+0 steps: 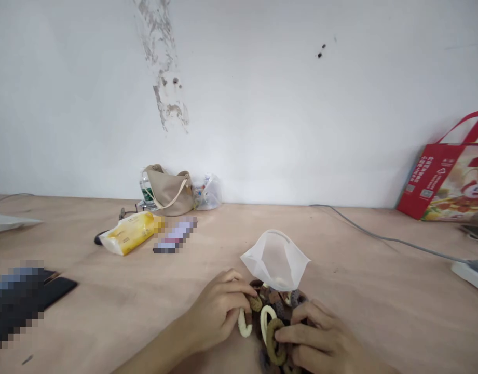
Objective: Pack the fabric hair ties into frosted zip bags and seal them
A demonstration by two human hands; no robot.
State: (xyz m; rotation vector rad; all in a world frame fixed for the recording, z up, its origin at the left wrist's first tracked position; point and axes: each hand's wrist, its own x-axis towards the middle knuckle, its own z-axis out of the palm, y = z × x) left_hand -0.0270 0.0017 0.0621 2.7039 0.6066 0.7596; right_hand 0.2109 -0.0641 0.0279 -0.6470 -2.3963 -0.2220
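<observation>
Loop (270,343) touches the right hand (324,337), open tabletop (363,280) spreading toward the cable (379,237).

Left hand (225,304) seems pinched, right hand (320,335) curled.

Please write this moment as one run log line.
Left hand: touching cream textured loop; right hand: touching olive-brown textured loop; beyond: translucent white bag; grip: unclear

Left hand (223,304) and right hand (320,337) both bare, with slim fingers; the left forearm (164,345) bare too
</observation>
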